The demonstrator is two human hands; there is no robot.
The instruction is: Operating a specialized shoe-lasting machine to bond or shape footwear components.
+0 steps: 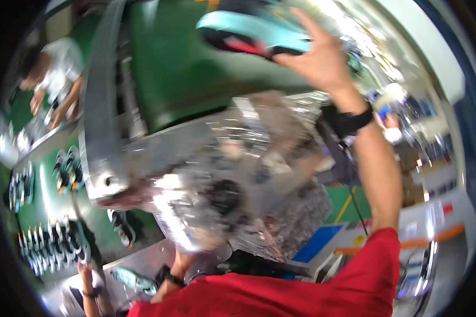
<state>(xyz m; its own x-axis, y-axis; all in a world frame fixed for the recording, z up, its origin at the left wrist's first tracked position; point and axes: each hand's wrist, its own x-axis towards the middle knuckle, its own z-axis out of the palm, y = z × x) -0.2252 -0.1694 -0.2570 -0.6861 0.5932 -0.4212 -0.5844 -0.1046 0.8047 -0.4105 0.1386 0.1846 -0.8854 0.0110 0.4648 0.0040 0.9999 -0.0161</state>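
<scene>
My right hand [322,58] is raised at the top and grips a shoe [254,31] with a turquoise midsole, a dark part below it and a pinkish-red patch. Its thumb and a finger show around one end of the shoe. My left hand [184,260] is low, near the middle, against a shiny clear plastic bag [182,211]; plastic and blur hide its fingers. More crumpled clear plastic [248,127] covers a heap between my hands, and a dark round shape [223,198] shows among it.
A grey metal frame [100,95] runs along a green belt [174,63]. Rows of shoes [53,243] stand on another green surface at left. A turquoise shoe [135,280] lies below. One co-worker [58,74] is at upper left; another co-worker's hand [84,270] touches the shoe row.
</scene>
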